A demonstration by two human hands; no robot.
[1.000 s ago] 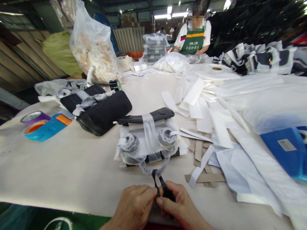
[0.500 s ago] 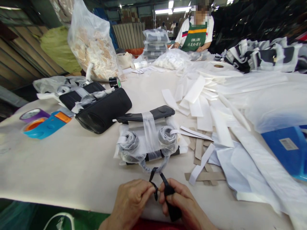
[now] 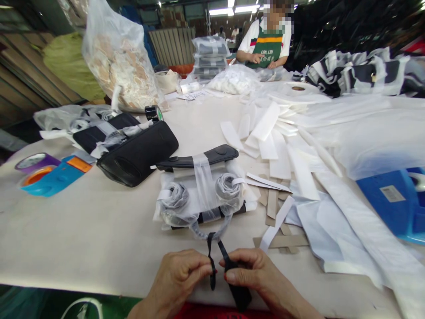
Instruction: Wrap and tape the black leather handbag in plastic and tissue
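Note:
A bag [image 3: 191,184] with a black flap lies in front of me, wrapped in clear plastic and white sheets, with two coiled grey bundles taped on it. Its plastic-wrapped handle [image 3: 198,231] points towards me. A thin black strap [image 3: 222,251] passes around that handle. My left hand [image 3: 177,274] pinches the strap's free end between thumb and fingers. In my right hand [image 3: 259,272] is a black tag [image 3: 241,294], gripped at its upper part where the other side of the strap meets it. My fingertips are a short gap apart.
A black bag [image 3: 139,153], a blue tape dispenser [image 3: 55,177] and black tape [image 3: 153,113] are on the left. White strips [image 3: 275,150], brown paper strips [image 3: 288,241] and a blue holder [image 3: 387,199] lie right. Across the table [image 3: 83,235] a person in a green apron [image 3: 265,46] works.
My hands have moved slightly apart, and the strap's free end now hangs straighter below my left fingers. The view has shifted a little. The co-worker's hand has moved in front of the apron.

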